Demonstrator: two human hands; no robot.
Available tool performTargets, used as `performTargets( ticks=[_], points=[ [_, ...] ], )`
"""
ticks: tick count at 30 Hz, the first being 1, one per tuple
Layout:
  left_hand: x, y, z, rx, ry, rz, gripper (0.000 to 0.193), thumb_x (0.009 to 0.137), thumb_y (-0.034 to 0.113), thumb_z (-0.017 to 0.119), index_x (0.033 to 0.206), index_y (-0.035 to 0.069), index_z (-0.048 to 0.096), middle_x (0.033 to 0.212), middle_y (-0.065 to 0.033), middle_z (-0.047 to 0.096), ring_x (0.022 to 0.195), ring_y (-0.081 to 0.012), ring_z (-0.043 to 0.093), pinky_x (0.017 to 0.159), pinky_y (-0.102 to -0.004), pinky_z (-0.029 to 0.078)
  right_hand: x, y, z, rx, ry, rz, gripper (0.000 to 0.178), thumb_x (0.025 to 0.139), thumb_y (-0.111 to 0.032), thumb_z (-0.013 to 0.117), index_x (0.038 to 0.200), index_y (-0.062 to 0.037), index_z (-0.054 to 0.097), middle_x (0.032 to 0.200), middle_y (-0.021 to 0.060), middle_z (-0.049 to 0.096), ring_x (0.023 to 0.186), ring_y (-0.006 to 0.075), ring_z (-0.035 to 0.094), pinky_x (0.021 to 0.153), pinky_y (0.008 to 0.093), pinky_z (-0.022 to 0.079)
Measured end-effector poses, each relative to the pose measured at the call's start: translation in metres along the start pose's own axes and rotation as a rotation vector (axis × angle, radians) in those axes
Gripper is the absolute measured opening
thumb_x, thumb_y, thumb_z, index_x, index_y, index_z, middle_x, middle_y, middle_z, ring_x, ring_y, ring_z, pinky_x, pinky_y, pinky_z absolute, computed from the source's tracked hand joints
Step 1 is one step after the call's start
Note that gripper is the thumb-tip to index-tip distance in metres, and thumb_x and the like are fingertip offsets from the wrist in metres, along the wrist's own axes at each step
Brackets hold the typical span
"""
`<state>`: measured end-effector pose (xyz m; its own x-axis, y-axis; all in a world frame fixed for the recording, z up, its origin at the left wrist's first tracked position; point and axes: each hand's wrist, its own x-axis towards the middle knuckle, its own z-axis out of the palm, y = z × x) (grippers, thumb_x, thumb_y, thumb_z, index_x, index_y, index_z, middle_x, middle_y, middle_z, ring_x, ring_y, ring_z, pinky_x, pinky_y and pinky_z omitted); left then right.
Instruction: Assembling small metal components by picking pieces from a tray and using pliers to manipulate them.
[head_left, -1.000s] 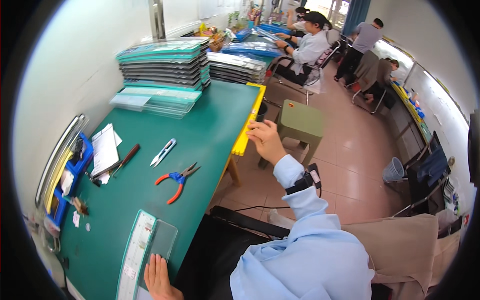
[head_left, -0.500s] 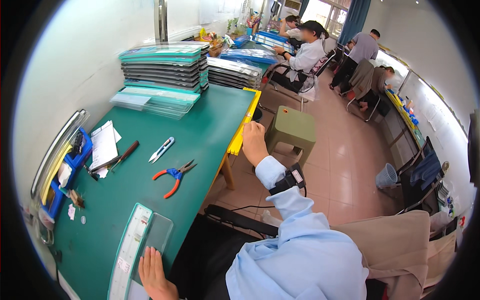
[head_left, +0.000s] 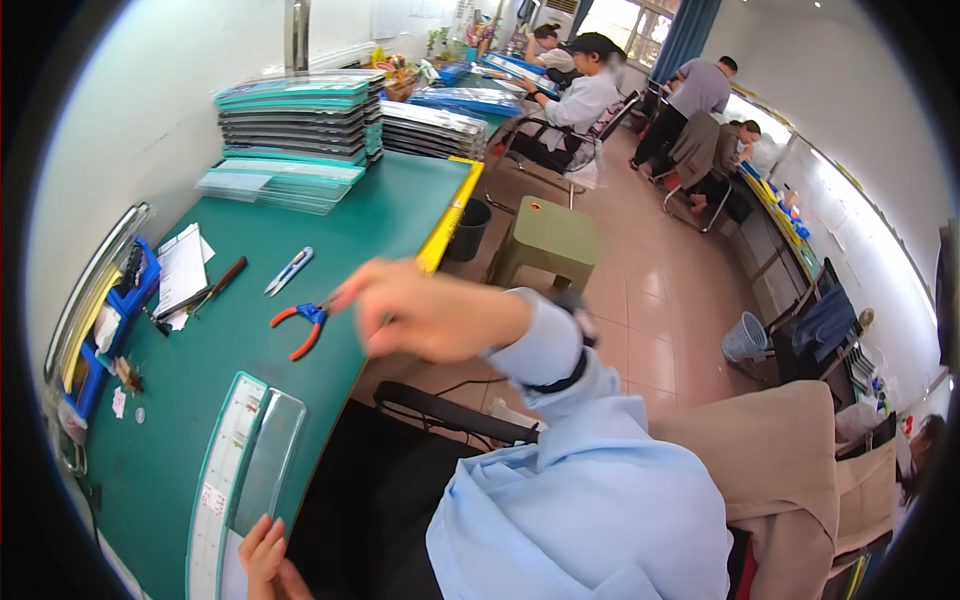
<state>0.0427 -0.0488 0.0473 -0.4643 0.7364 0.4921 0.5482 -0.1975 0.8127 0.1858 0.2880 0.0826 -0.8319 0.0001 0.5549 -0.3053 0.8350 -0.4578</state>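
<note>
A long flat plastic case (head_left: 222, 480) with a teal edge and a white inside lies on the near part of the table. Its clear cover (head_left: 270, 455) is folded out to the right. At the lower end of that cover is my left hand (head_left: 265, 560), fingers extended and slightly bent, thumb apart. My right hand (head_left: 430, 310) hangs over the table's right edge, smeared by motion, so its grip cannot be made out. Just beyond its fingertips lie pliers (head_left: 308, 322) with red and blue handles. Farther back are small thread snips (head_left: 290, 272) and a dark-handled tool (head_left: 222, 285).
Stacked flat cases (head_left: 290, 125) stand at the back of the green table (head_left: 340, 235). Blue bins (head_left: 135, 290) and papers (head_left: 182, 270) line the left. A yellow strip (head_left: 455, 215) edges the table's right side, near a green stool (head_left: 548, 240). Other people sit or stand farther off.
My right hand has come back from the yellow strip toward the pliers. My left hand has slid down the clear cover, its fingers now less flat. The whole view has shifted slightly.
</note>
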Motion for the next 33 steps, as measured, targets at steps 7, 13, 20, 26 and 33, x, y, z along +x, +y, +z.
performTargets(
  ticks=[7,13,20,26,33],
  points=[
    [-0.016,-0.011,-0.002,-0.785,0.025,-0.005,0.035,0.101,0.016,0.042,0.129,-0.005,0.046,0.135,-0.0193,0.048,0.124,-0.0332,0.048,0.107,-0.0480,0.035,0.071,-0.105,0.135,0.695,-0.059,-0.114,0.016,0.077,-0.006,0.070,0.074,-0.0086,0.054,0.116,0.0118,0.048,0.106,0.0343,0.041,0.093,0.0426,0.031],
    [-0.026,-0.013,-0.007,-0.612,0.304,-0.188,0.028,0.098,0.012,0.052,0.120,-0.004,0.053,0.116,-0.0137,0.058,0.098,-0.0183,0.058,0.085,-0.0290,0.045,0.082,-0.123,0.171,0.702,-0.121,-0.038,0.016,0.083,-0.004,0.062,0.073,-0.0080,0.051,0.115,0.0150,0.043,0.111,0.0361,0.033,0.098,0.0483,0.024],
    [-0.010,-0.006,-0.003,-0.521,0.398,-0.321,0.013,0.096,0.013,0.056,0.098,0.000,0.058,0.077,-0.0038,0.057,0.057,-0.0061,0.041,0.052,-0.0189,0.030,0.088,-0.115,0.182,0.525,0.130,-0.179,0.017,0.079,-0.002,0.063,0.075,-0.0047,0.047,0.105,0.0138,0.046,0.104,0.0317,0.040,0.094,0.0486,0.026],
    [-0.019,-0.026,-0.011,-0.518,0.408,-0.283,0.015,0.094,0.015,0.060,0.098,0.001,0.057,0.079,-0.0030,0.058,0.059,-0.0059,0.044,0.054,-0.0184,0.031,0.095,-0.111,0.183,0.362,0.146,-0.278,0.013,0.071,-0.004,0.063,0.078,-0.0002,0.052,0.105,0.0153,0.045,0.107,0.0320,0.042,0.097,0.0546,0.023],
    [-0.010,-0.021,-0.005,-1.003,0.411,-0.435,0.020,0.095,0.018,0.059,0.104,0.001,0.055,0.090,-0.0064,0.062,0.068,-0.0083,0.052,0.064,-0.0221,0.039,0.099,-0.116,0.184,0.174,0.203,-0.348,0.021,0.064,-0.013,0.066,0.077,0.0012,0.055,0.105,0.0196,0.044,0.113,0.0337,0.039,0.096,0.0575,0.024]
  ],
)
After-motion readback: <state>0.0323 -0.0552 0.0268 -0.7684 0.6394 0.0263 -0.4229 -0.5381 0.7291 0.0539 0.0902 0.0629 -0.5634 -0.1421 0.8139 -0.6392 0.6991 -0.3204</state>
